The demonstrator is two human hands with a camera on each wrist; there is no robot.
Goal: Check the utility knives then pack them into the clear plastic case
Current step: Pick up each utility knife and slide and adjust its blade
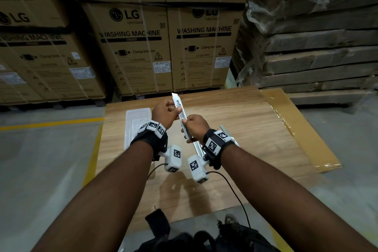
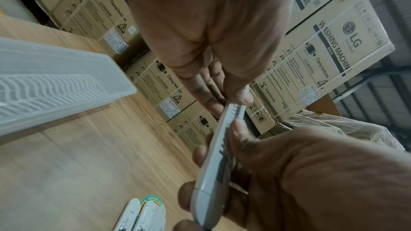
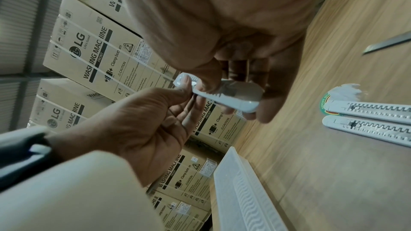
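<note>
Both hands hold one white utility knife [image 1: 181,116] up above the wooden table [image 1: 255,129], its blade tip slid out at the far end. My left hand [image 1: 170,109] pinches the knife's upper part; my right hand [image 1: 187,127] grips the lower handle with its thumb on the toothed slider track [image 2: 224,140]. The clear plastic case [image 1: 136,127] lies on the table to the left of my left hand, and nothing shows inside it. Two more white knives [image 3: 367,117] lie side by side on the table under my right wrist.
A thin metal strip [image 3: 387,43] lies on the table right of the spare knives. A brown cardboard sheet [image 1: 296,125] covers the table's right edge. Stacked washing machine boxes [image 1: 133,43] stand behind the table, wrapped flat packs [image 1: 317,51] at the back right.
</note>
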